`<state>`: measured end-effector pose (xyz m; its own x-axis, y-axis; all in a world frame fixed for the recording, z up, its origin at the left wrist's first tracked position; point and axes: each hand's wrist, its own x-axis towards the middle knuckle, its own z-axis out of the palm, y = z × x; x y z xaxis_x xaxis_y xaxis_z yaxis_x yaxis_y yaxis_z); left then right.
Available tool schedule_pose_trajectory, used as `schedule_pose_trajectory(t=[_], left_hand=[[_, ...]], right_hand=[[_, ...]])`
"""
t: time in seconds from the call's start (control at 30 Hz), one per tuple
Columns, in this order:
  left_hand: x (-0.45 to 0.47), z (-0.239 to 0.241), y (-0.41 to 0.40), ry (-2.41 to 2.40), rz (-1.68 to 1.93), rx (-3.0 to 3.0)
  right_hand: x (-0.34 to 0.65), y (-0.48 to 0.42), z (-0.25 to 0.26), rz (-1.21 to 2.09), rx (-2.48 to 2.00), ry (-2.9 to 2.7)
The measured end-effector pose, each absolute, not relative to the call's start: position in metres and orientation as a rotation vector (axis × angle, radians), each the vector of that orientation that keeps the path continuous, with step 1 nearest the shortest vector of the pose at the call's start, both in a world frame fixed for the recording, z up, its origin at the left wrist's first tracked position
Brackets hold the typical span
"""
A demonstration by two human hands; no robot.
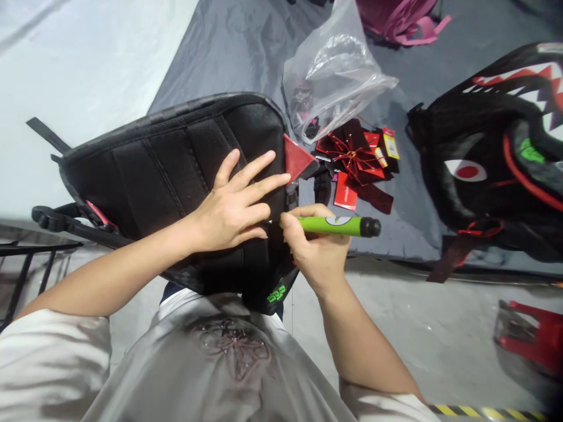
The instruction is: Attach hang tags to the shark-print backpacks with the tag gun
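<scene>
A black backpack [127,170] lies across the table's front edge with its padded panel facing up. My left hand [241,199] rests flat on that panel, fingers spread, one fingertip touching a red triangular piece [298,158] at the backpack's right end. In my right hand [314,246] is a green marker pen [329,226] with a dark end pointing right. Its other end points left at the backpack near my left fingers; whether the tip touches the fabric I cannot tell. Green lettering [276,294] shows on the backpack's lower corner.
Red and black hang tags [352,155] with cords lie beside a clear plastic bag [338,70]. A black backpack with a shark face [466,170] lies to the right. Something pink [404,20] sits at the back. A red object [532,334] stands on the floor.
</scene>
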<state>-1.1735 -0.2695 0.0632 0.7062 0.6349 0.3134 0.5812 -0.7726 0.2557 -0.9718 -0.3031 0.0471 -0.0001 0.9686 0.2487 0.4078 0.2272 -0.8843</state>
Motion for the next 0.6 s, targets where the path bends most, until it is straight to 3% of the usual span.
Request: schedule_pose_trajectory(t=[0.6], left_hand=[[-1.1723, 0.0592, -0.2730, 1.123, 0.528, 2.959]], right_hand=[[-0.9741, -0.3055, 0.0438, 0.628, -1.350, -1.549]])
